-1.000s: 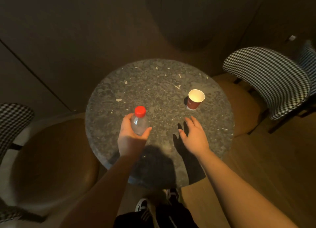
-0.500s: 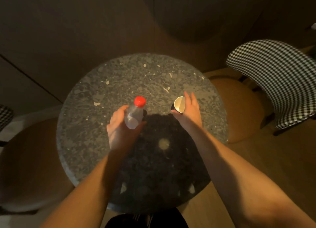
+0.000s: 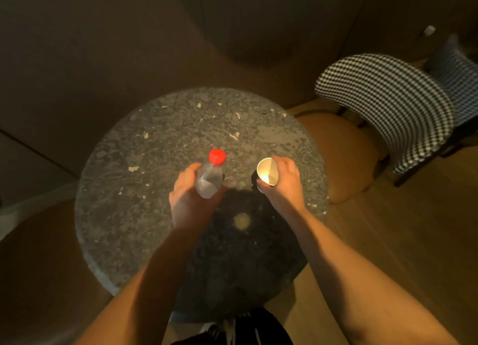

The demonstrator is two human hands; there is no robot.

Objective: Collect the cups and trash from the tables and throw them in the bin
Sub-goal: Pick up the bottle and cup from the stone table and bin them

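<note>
A clear plastic bottle point(image 3: 210, 179) with a red cap point(image 3: 217, 156) is held by my left hand point(image 3: 190, 199), fingers curled round its body above the round stone table point(image 3: 124, 184). My right hand point(image 3: 284, 184) grips a paper cup point(image 3: 267, 170), white inside and dark outside; its mouth tilts toward me. The cup's base is hidden, so I cannot tell whether it touches the tabletop.
A chair with a checked back point(image 3: 393, 106) and tan seat point(image 3: 336, 153) stands to the right of the table. Another tan seat point(image 3: 38, 267) lies at the lower left. A dark wall runs behind the table. Wooden floor shows at the right.
My right hand reached forward across the table and closed round the paper cup. My left hand kept holding the bottle. The view moved in over the table.
</note>
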